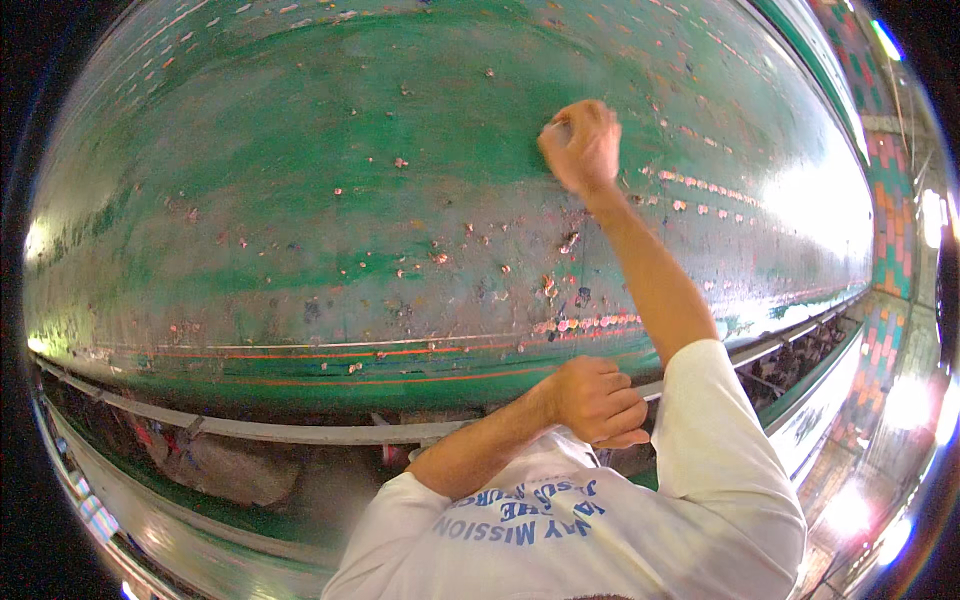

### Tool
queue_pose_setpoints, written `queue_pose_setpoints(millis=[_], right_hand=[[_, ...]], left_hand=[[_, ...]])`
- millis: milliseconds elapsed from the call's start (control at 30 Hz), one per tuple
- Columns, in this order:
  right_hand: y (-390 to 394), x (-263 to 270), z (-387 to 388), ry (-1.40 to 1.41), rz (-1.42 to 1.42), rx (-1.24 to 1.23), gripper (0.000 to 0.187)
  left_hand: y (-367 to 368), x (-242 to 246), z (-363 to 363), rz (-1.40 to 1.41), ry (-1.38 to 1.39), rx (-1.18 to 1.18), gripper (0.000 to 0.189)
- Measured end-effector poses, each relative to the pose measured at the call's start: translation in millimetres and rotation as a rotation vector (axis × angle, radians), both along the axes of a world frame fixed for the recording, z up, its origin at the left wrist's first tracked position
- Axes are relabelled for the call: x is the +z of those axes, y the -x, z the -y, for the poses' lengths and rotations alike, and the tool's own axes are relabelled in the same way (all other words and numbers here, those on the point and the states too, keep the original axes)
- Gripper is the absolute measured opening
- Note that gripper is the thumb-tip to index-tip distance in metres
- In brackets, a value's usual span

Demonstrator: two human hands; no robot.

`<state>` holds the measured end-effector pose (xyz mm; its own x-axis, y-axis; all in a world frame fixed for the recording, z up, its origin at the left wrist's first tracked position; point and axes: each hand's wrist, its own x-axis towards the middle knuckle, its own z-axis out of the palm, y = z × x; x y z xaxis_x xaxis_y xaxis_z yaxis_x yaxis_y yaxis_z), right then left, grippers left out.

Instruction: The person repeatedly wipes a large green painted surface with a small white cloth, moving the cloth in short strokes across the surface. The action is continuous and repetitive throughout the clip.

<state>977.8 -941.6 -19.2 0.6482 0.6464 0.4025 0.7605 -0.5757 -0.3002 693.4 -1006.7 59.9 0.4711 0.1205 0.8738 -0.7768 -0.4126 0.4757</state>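
Observation:
A long green surface (465, 135), worn to grey in patches and spotted with paint, stretches before me. Over its upper middle my right hand (589, 142) is reached out with curled fingers; it is blurred, and a small pale thing shows at the fingertips, too unclear to name. Close to my chest, by the surface's near edge, my left hand (600, 405) is loosely closed, and nothing can be made out in it. Rows of small pink and white paint marks (705, 184) run to the right of my right forearm. More coloured marks (589, 324) lie near the front edge.
A pale rail (300, 433) runs along the near side of the green surface. Below it a dark gap holds greyish material (232, 472), and another long green-edged surface (187, 547) lies at the lower left. Coloured floor tiles (892, 247) show at the right.

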Motion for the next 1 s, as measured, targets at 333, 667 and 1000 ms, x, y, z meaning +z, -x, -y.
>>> queue_pose_setpoints(millis=[333,667,1000], right_hand=[[8.6,9.8,20.2,-0.004,0.048,-0.146,0.028],[110.1,10.8,70.6,-0.002,-0.084,0.143,0.028],[110.3,-2.0,-3.2,-0.071,-0.047,0.105,0.028]], left_hand=[[0.8,4.6,3.9,0.015,0.006,-0.05,0.037],[30.2,13.7,-22.2,-0.129,0.07,0.002,0.018],[188.7,-32.1,-64.0,-0.698,-0.14,0.32,0.016]])
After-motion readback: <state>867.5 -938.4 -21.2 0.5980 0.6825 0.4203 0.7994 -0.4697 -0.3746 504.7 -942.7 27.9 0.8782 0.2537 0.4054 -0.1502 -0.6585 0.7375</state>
